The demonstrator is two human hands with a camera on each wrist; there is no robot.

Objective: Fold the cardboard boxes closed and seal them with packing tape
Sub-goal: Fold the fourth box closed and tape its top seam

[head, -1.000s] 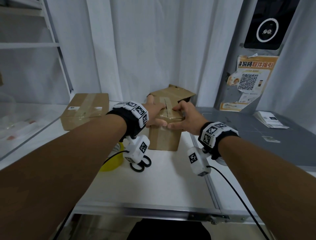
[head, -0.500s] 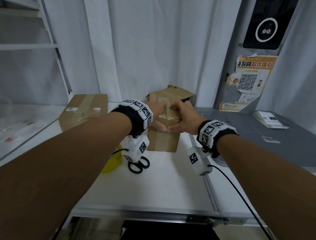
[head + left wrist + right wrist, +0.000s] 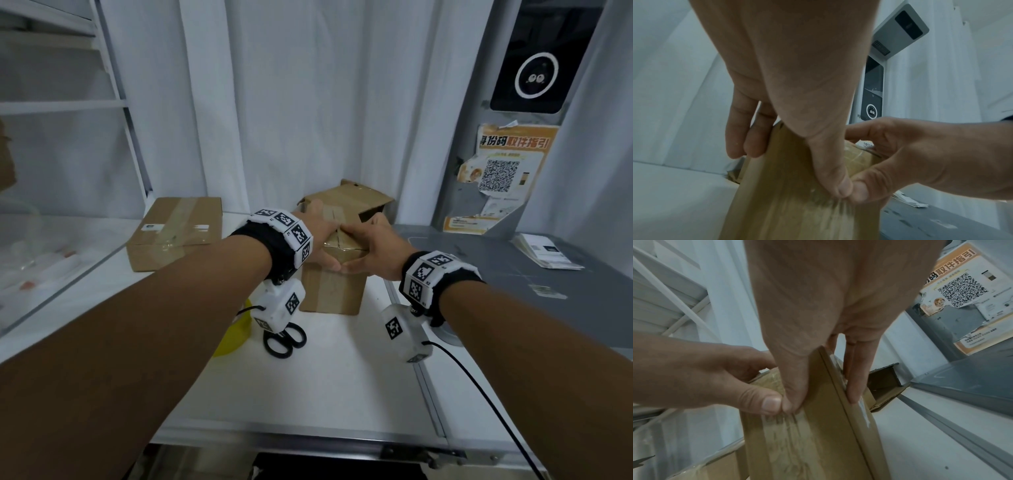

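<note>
A small upright cardboard box (image 3: pixel 334 291) stands mid-table, with clear tape running over its closed top and down its front (image 3: pixel 785 443). My left hand (image 3: pixel 323 240) grips the top's left part, fingers (image 3: pixel 735 142) hanging down the left side and thumb pressed on the front. My right hand (image 3: pixel 373 245) grips the right part, fingers (image 3: pixel 854 382) down the right side. Both thumbs meet on the taped front face, tip to tip. Behind it sits a second box (image 3: pixel 363 202) with an open end.
A flat taped box (image 3: pixel 178 229) lies at the back left. Black-handled scissors (image 3: pixel 284 339) and a yellow object (image 3: pixel 236 329) lie under my left wrist. Papers (image 3: pixel 544 250) rest on the grey surface to the right. White curtains hang behind.
Both thumbs slid down from the box's top edge onto its front face and came together. The box stayed in place.
</note>
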